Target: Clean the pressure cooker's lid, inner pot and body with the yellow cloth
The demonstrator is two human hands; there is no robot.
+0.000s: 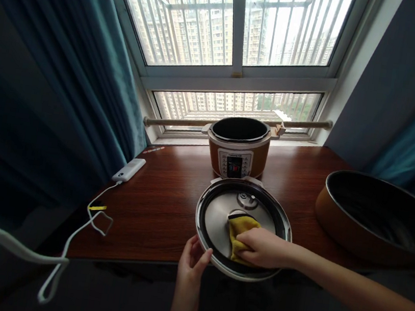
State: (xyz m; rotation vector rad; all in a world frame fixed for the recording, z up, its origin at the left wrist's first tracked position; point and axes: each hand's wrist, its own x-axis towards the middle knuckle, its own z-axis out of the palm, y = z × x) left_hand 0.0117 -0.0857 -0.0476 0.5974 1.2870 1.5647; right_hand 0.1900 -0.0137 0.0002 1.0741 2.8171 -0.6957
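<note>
A round pressure cooker lid (pixel 217 218) is tilted with its metallic inner face up, partly over the table's front edge. My left hand (pixel 192 261) grips its lower left rim, thumb on top and fingers underneath. Bunched in my right hand (pixel 262 246) is a yellow cloth (pixel 239 227), pressed against the lid's inner face right of its middle. A small valve fitting (pixel 247 200) shows near the far side of the lid. Just behind the lid stands the electric pressure cooker (pixel 215 151), uncovered, its dark pot visible and its control panel facing me.
A large dark-lined pan (pixel 324 203) with a brown outside stands at the right. On the left of the wooden table (pixel 163 195) lies a white power strip (pixel 128 170) with a white cable (pixel 75 232). Blue curtains (pixel 90 56) flank the barred window behind.
</note>
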